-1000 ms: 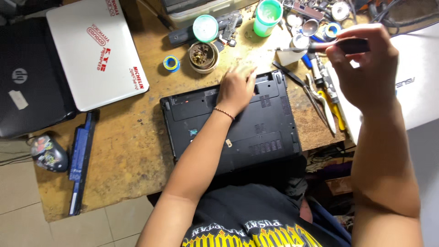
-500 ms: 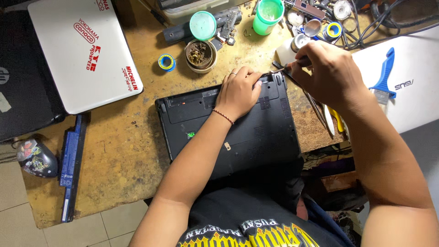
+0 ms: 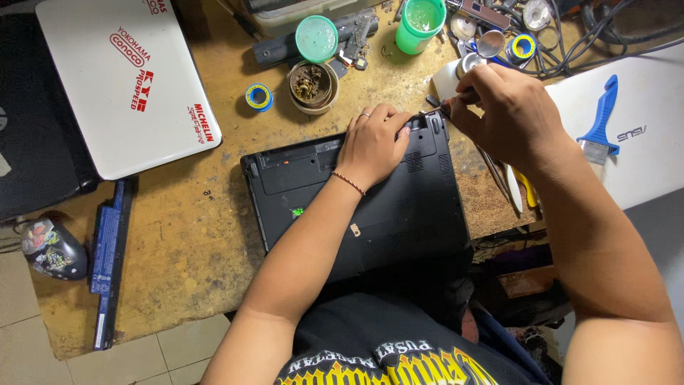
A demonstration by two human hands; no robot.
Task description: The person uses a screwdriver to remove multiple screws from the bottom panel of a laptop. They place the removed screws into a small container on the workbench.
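Note:
A black laptop (image 3: 399,214) lies upside down on the worn wooden bench, its far edge toward the clutter. My left hand (image 3: 372,145) rests flat on the laptop's far right part, fingers spread a little, a thin bracelet at the wrist. My right hand (image 3: 502,114) is closed around a small dark tool (image 3: 432,112) whose thin tip touches the laptop's far right corner, just beyond my left fingertips.
A white closed laptop (image 3: 117,78) lies at the far left, another white laptop with a blue brush (image 3: 597,125) at the right. A green cup (image 3: 419,25), a small bowl of bits (image 3: 311,84), tape rolls, cables, a long battery (image 3: 108,257) and a mouse (image 3: 51,248) surround them.
My right hand came down from above the bench to the laptop's far right corner with the tool. My left hand stayed on the laptop. The view shifted slightly.

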